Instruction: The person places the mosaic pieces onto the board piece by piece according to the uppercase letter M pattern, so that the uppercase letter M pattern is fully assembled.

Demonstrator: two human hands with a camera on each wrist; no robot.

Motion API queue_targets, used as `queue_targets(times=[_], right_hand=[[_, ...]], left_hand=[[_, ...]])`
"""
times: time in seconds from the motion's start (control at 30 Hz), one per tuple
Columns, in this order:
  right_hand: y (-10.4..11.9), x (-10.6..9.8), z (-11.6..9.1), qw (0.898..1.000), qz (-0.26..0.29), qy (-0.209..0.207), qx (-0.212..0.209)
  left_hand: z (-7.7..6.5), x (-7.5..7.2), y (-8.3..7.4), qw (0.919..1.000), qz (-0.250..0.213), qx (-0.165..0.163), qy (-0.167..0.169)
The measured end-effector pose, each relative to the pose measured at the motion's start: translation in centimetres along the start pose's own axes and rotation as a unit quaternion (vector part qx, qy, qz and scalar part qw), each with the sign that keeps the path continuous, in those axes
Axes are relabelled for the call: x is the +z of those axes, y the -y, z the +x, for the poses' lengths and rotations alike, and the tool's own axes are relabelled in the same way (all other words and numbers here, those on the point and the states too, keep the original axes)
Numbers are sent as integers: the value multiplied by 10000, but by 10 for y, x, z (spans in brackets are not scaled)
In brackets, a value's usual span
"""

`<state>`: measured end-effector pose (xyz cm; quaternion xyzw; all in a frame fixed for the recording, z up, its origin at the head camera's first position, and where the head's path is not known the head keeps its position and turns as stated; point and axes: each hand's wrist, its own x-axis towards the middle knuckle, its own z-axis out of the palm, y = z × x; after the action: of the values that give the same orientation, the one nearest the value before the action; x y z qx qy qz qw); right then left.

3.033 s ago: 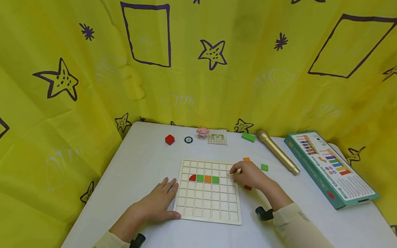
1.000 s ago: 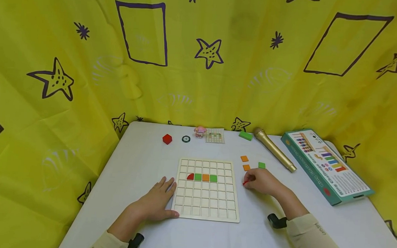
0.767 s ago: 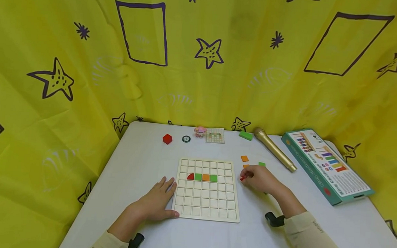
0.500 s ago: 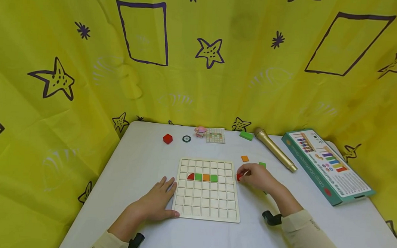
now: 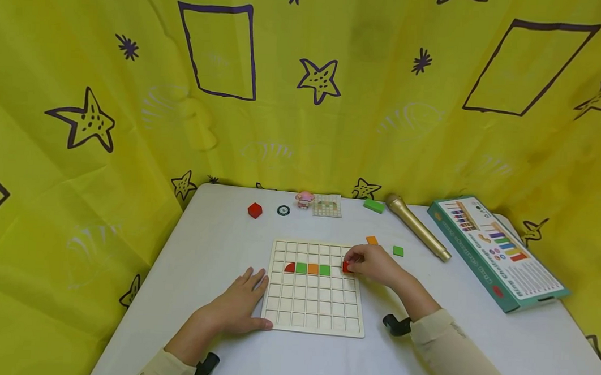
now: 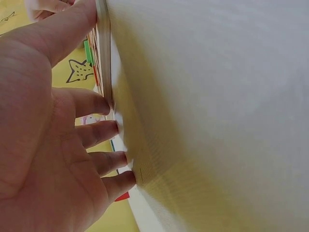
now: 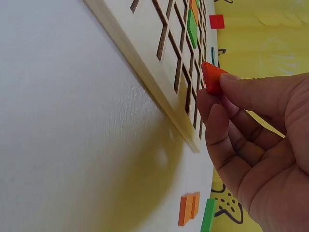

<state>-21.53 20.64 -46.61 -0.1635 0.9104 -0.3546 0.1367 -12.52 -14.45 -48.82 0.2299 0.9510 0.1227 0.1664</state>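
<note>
White tbl (image 5: 216, 234) holds "Ring Challenge Game" box (image 5: 501, 254); R hand (image 5: 375, 263) pinches red pc (image 5: 345, 267).

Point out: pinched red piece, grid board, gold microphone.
Red piece (image 7: 211, 78), right wrist view, on its visible face.
Grid board (image 5: 312, 293), head view, bare cell near the middle.
Gold microphone (image 5: 421, 228), head view, mid-handle.

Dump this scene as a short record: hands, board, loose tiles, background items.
left hand: left hand, fingers spread, thumb on board's edge
right hand: right hand, pinches red piece over board's right side
board: board, grid; one row filled, left to right: rounded red tile, green tile, orange tile, second green tile
loose tiles: right of board, two orange, one green
beyond board, left to right: red block, disc, pink figure, card, green block
far right: gold microphone, box
</note>
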Motion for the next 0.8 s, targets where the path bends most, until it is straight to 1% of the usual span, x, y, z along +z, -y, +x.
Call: queue_targets(times=[0.23,0.33,0.47,0.8], right_hand=[[2,7,7,9999,89,75,-50],[3,10,9,9998,196,93,30],[5,14,11,9997,193,102,112],[5,19,17,9995,228,224,46]], left_hand=[[2,2,2,10000,26,39,-8],[3,2,3,10000,72,54,-5],[3,2,4,10000,73,58,6],[1,1,3,9999,-9,134,-31]])
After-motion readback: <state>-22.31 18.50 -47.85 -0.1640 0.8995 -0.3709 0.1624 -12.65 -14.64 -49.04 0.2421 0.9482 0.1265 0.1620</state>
